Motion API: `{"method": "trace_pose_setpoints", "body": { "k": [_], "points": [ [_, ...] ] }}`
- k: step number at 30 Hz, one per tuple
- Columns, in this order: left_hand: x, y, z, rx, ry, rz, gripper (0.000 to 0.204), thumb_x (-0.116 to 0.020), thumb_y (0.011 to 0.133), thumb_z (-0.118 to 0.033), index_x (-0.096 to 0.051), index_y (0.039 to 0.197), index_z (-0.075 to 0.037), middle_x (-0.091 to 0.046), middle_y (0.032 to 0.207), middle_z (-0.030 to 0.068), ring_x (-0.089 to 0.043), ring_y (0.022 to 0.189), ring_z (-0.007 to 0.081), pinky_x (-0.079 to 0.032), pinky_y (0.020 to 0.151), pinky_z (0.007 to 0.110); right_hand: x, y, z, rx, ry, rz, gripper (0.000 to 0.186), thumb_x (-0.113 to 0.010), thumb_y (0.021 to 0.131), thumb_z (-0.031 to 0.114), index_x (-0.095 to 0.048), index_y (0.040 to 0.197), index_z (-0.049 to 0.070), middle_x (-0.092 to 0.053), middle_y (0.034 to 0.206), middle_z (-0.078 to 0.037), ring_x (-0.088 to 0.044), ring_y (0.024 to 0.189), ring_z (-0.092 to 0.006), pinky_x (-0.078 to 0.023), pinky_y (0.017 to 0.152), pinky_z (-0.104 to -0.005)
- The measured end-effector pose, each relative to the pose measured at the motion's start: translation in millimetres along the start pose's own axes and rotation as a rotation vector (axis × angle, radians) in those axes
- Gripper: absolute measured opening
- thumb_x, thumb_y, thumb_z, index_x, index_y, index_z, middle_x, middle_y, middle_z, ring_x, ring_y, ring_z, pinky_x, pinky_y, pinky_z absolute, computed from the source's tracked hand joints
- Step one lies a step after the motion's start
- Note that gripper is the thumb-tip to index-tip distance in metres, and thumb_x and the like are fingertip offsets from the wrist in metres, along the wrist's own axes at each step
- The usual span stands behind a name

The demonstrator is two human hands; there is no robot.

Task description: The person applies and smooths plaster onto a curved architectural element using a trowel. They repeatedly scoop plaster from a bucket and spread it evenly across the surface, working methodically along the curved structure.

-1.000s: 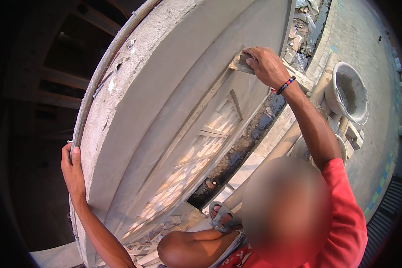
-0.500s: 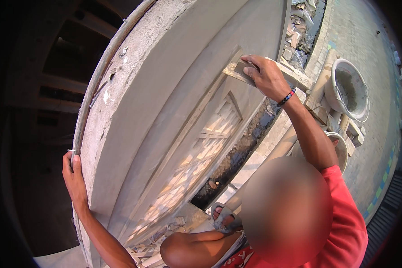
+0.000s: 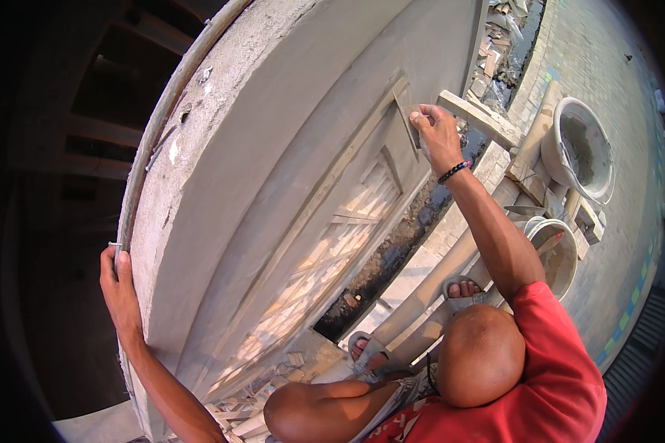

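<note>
My right hand (image 3: 440, 136) pinches a thin, flat rectangular float (image 3: 408, 122), seen almost edge-on, at the upper end of a raised strip (image 3: 351, 151) on a grey plastered wall (image 3: 266, 140). Beside that strip is a recessed opening with slats (image 3: 355, 221), partly sunlit. My left hand (image 3: 121, 288) is far off to the left, its fingers wrapped over the wall's rough outer edge (image 3: 137, 214). A nail (image 3: 114, 244) sticks out just above those fingers.
Bamboo poles (image 3: 440, 284) lie under my feet, above a dark water channel (image 3: 380, 269). A wooden plank (image 3: 480, 119) juts out past my right hand. On the right stand a bucket of grey mortar (image 3: 580, 148) and a second bucket (image 3: 561, 258). Rubble (image 3: 499, 44) lies beyond.
My right hand has moved slightly down and turned the float from flat-faced to nearly edge-on. My left hand keeps its hold. My right knee and second foot now show.
</note>
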State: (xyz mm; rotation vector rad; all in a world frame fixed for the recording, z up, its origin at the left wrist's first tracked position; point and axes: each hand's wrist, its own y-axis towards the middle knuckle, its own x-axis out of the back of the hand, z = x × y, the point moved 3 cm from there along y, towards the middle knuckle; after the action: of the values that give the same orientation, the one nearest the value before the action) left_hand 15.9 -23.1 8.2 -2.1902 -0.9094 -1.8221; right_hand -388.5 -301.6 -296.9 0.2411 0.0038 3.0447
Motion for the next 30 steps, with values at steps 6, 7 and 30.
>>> {"method": "trace_pose_setpoints", "body": {
  "k": [6,7,30],
  "points": [
    [-0.9,0.3,1.3,0.005,-0.020,-0.010,0.046,-0.050,0.103,-0.045,-0.057,0.121,-0.003,-0.059,0.103,0.0114,-0.051,0.098,0.0218,-0.041,0.096,0.036,-38.8,-95.1,11.3,-0.097,0.138,0.427,0.044,-0.065,0.093,0.022,-0.062,0.121,-0.012,-0.072,0.100,-0.020,-0.068,0.092,-0.0216,-0.053,0.083,-0.0364],
    [-1.0,0.6,1.2,-0.005,-0.022,-0.012,0.047,-0.050,0.103,-0.046,-0.057,0.121,-0.003,-0.059,0.103,0.0112,-0.051,0.098,0.0217,-0.041,0.096,0.036,-37.3,-98.6,14.5,-0.179,0.254,0.458,0.043,-0.064,0.094,0.021,-0.062,0.121,-0.012,-0.072,0.101,-0.018,-0.067,0.094,-0.0199,-0.052,0.084,-0.0356],
    [0.5,2.1,3.2,0.022,0.012,-0.007,0.047,-0.051,0.103,-0.046,-0.058,0.121,-0.003,-0.061,0.105,0.0123,-0.053,0.100,0.0223,-0.041,0.097,0.035,-11.7,12.3,28.0,-0.174,0.458,0.061,0.043,-0.064,0.094,0.010,-0.056,0.131,-0.012,-0.069,0.105,-0.009,-0.066,0.088,-0.0122,-0.053,0.077,-0.0250]
  ]
}}
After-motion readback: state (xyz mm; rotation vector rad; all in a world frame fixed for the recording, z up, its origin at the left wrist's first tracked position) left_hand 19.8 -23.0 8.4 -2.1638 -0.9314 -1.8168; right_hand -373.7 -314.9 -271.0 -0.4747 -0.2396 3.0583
